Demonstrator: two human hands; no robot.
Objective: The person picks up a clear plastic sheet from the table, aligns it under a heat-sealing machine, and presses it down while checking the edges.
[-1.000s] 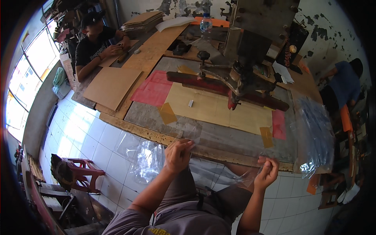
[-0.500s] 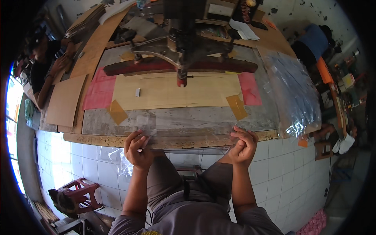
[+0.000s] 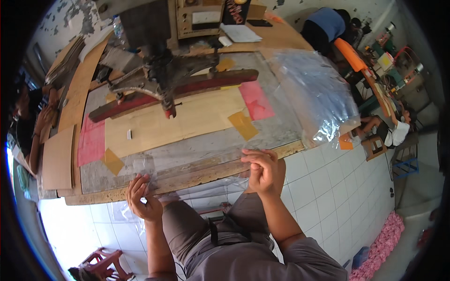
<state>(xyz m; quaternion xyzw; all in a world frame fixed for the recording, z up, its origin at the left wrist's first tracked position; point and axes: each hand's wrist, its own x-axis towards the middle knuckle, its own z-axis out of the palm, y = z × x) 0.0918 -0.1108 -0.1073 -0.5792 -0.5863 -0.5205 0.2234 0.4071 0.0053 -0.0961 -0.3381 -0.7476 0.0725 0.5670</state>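
A clear plastic sheet (image 3: 206, 188) stretches between my two hands at the front edge of the worktable. My left hand (image 3: 144, 200) pinches its left end, fingers curled. My right hand (image 3: 262, 172) grips the right end with bent fingers, just over the table edge. Beyond them lies a tan sheet (image 3: 187, 122) with pink patches (image 3: 256, 100) at its ends and brown tape (image 3: 243, 125) at its near corners. A small white piece (image 3: 129, 135) rests on the tan sheet. Over its far side hangs a press with a long red bar (image 3: 211, 83).
Clear plastic bags (image 3: 318, 93) are piled on the table's right side. Cardboard (image 3: 58, 157) lies at the left, near a seated person (image 3: 28, 117). Other people are at the right, one bent over (image 3: 326, 23). A red stool (image 3: 103, 264) stands on the tiled floor at lower left.
The view has turned to the right, so the table and press appear shifted left and tilted. Both hands still hold the plastic sheet at the table's front edge.
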